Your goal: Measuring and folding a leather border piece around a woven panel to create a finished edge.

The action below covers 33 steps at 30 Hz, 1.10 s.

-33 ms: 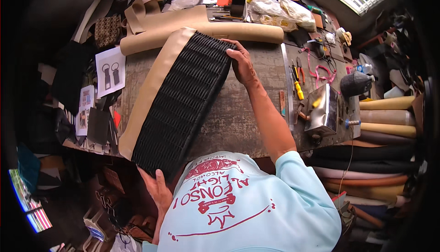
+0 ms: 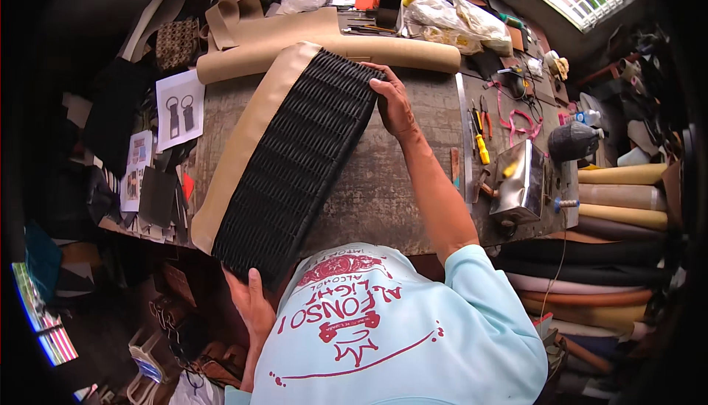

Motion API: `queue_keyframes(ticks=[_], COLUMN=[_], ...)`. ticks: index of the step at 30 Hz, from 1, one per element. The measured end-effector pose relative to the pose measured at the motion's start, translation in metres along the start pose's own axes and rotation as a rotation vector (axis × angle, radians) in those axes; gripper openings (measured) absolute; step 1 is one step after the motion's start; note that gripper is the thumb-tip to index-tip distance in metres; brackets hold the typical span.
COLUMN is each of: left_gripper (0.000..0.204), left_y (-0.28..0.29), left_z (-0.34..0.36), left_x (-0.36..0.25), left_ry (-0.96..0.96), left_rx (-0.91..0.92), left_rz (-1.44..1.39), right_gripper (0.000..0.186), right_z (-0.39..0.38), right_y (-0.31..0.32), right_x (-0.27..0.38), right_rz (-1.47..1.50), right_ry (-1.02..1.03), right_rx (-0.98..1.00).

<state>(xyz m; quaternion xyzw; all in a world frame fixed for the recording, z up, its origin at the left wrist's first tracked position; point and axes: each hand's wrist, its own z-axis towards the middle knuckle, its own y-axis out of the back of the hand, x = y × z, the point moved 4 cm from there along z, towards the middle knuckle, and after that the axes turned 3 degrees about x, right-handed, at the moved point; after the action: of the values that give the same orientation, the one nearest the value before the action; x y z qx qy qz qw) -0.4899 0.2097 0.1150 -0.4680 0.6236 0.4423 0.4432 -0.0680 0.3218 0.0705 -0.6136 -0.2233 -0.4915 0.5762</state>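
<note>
A long black woven basket (image 2: pixel 299 154) with a smooth tan band (image 2: pixel 251 143) along its left side is held slantwise above the workbench. Its far end leans to the right, its near end comes close to my body. My right hand (image 2: pixel 394 106) grips the far right corner, thumb on the near face and the other fingers partly hidden behind. At the near end my left hand (image 2: pixel 252 305) supports the lower edge, thumb up, with some fingers hidden under the basket.
Behind the basket a tan roll of material (image 2: pixel 413 53) lies across the worn bench (image 2: pixel 383 191). To the right are a yellow-handled screwdriver (image 2: pixel 482 148), pliers (image 2: pixel 485 117), a hammer (image 2: pixel 483 184) and a shiny metal can (image 2: pixel 518 180). Printed sheets (image 2: pixel 179 110) lie left; material rolls (image 2: pixel 623 195) are stacked right.
</note>
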Motion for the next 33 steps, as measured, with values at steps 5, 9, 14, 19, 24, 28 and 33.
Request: queue_keyframes(ticks=[5, 9, 14, 19, 24, 28, 33], left_gripper=[0.057, 0.066, 0.068, 0.065, 0.067, 0.071, 0.075], left_y=[-0.004, -0.012, -0.005, -0.003, 0.000, 0.000, 0.004], left_z=[0.002, -0.003, -0.002, 0.001, 0.002, 0.003, 0.004], left_x=[0.017, 0.012, 0.020, 0.029, 0.035, 0.038, 0.047], left_ry=[0.339, 0.281, 0.262, 0.239, 0.305, 0.206, 0.224], left_rx=[0.180, 0.113, 0.179, 0.182, 0.253, 0.210, 0.208], left_rz=[-0.541, -0.548, -0.476, -0.447, -0.482, -0.423, -0.356], right_gripper=[0.047, 0.045, 0.062, 0.076, 0.045, 0.027, 0.025], right_z=[-0.001, -0.008, -0.022, -0.076, -0.137, -0.157, -0.152], right_y=[-0.007, -0.001, -0.002, -0.036, -0.101, -0.118, -0.121], right_x=[-0.004, -0.004, -0.008, -0.011, -0.019, -0.018, -0.016], right_rz=[-0.075, -0.097, -0.275, -0.537, -0.218, -0.120, -0.067], right_ry=[-0.014, 0.038, 0.051, -0.073, -0.405, -0.501, -0.426], right_rx=[0.013, -0.003, -0.184, -0.503, -0.153, -0.078, -0.114])
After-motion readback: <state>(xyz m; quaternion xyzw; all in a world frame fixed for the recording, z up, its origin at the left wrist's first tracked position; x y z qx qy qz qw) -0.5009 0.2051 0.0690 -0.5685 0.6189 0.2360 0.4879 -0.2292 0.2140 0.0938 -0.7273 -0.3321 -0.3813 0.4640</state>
